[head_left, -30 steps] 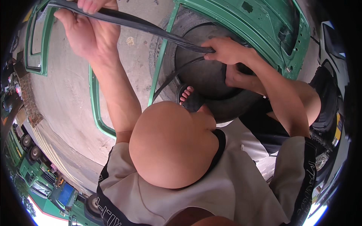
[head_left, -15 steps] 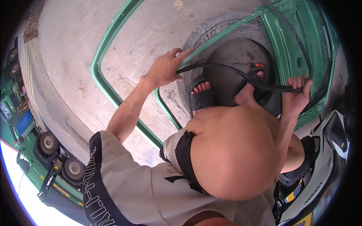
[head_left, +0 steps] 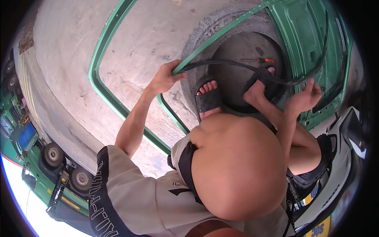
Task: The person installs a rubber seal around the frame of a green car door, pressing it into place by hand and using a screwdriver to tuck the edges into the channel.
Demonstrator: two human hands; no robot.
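Observation:
My left hand (head_left: 164,79) is closed around the bar of a green vehicle door's window frame (head_left: 221,39). A black rubber seal strip (head_left: 237,64) runs from beside its fingers, sags across to the right and curves up over the door panel (head_left: 294,43). Just below the strip, my right hand (head_left: 306,98) has loosely bent fingers, with one fingertip close to the strip. Nothing shows in its palm; whether that fingertip touches the strip is hard to tell.
Under the door frame lies a large tyre (head_left: 197,33) with a dark disc inside. A screwdriver (head_left: 260,60) with an orange and black handle rests there near my sandalled feet (head_left: 209,98). A motorcycle (head_left: 335,166) stands close on the right; green trucks (head_left: 35,158) are far left.
My right hand has loosened from the strip and come slightly lower. The strip's right part now curves differently over the panel. My left hand has shifted left along with the frame in view.

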